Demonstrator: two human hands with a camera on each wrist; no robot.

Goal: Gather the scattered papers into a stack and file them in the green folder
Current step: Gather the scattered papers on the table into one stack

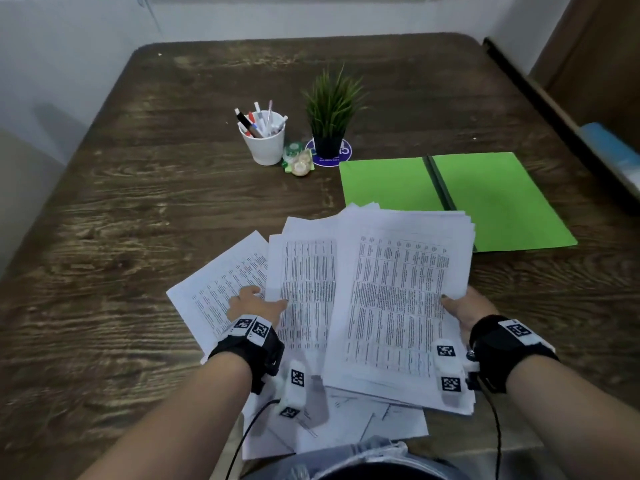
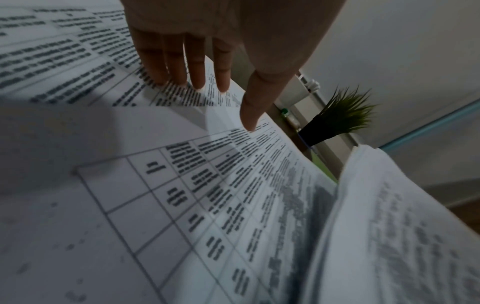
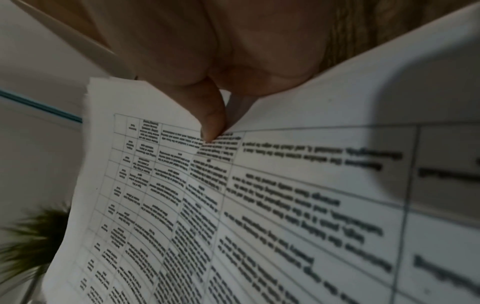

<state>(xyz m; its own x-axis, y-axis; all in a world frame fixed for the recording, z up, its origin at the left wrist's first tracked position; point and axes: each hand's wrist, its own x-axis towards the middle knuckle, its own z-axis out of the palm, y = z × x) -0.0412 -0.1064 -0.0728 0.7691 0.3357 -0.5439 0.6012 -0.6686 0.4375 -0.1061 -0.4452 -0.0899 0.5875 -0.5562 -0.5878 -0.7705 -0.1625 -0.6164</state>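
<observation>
My right hand [image 1: 458, 305] grips a thick stack of printed papers [image 1: 398, 292] by its right edge, thumb on top, and holds it tilted above the table. In the right wrist view the thumb [image 3: 210, 121] pinches that stack [image 3: 272, 205]. My left hand [image 1: 255, 302] lies with straight fingers on the loose sheets [image 1: 214, 289] left of the stack; its fingers [image 2: 179, 67] press a printed sheet [image 2: 182, 205]. The green folder [image 1: 495, 202] lies open and flat at the right, just beyond the stack.
A white cup of pens [image 1: 266, 143], rolls of tape [image 1: 298, 161] and a small potted plant [image 1: 329, 119] stand mid-table behind the papers. More sheets [image 1: 346, 431] lie at the near table edge under my wrists. A shelf [image 1: 609, 147] borders the right side.
</observation>
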